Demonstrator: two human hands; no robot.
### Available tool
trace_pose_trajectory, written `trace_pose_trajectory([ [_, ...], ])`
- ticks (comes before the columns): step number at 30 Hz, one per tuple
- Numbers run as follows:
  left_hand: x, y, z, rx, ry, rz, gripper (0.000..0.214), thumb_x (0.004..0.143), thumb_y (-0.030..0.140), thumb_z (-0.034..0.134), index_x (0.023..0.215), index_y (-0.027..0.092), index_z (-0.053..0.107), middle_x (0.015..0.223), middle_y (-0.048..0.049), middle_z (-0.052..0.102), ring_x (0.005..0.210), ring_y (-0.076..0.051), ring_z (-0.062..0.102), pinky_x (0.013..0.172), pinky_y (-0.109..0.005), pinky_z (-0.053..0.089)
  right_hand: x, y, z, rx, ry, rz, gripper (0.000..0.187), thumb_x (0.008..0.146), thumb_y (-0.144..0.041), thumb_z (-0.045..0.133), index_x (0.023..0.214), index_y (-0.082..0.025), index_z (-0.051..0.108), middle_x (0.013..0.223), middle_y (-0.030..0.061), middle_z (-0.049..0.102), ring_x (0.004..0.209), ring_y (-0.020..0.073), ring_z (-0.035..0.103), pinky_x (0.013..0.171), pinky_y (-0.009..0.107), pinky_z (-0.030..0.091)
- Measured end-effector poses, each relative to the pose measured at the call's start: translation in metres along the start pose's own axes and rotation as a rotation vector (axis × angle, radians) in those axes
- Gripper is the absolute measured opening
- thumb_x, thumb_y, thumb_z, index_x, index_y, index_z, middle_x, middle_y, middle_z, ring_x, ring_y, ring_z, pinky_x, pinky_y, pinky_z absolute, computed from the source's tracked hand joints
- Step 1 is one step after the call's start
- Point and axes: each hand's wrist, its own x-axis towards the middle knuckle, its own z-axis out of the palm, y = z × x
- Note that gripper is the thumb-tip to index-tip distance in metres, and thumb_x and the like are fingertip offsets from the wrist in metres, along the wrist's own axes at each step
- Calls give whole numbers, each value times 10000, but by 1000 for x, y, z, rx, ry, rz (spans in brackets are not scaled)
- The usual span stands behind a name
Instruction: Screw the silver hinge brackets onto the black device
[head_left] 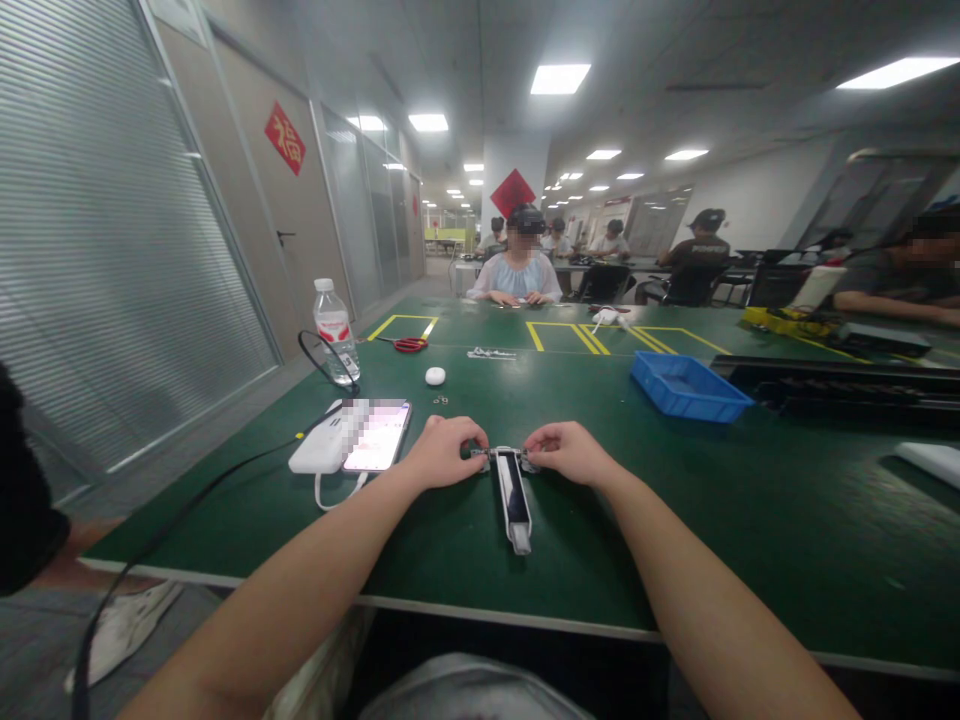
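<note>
White device (514, 492) seems touched by left fingers (472, 428) and right fingers (543, 436).

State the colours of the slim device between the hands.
The slim device is black and white; head view.

Table (585, 575): green top, pale edge, yellow tape (535, 337) towards the far side.
Blinds (112, 200): pale, behind glass, left.
Door (300, 235): grey-beige, dark handle (285, 238), red diamond sign (286, 138) with gold character.
Pillar (514, 150): white, centre background, bearing a second red diamond (510, 190).
Wall (765, 195): white, right.
Chairs (604, 284): black, beyond the table.
Ceiling (465, 40): grey, bright rectangular lights (560, 79), receding.
Floor (247, 385): grey, left.
</note>
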Motion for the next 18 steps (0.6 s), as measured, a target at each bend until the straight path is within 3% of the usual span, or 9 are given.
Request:
trace_pose_trajectory([
  [18, 0, 3, -1, 9, -23, -33, 136, 782, 299, 559, 857, 217, 638, 882, 14, 642, 821, -161, 580, 823, -319, 343, -2, -2, 1, 22, 6, -9, 139, 624, -115, 674, 764, -121, 669, 632, 15, 664, 567, 103, 608, 575, 207, 492],
])
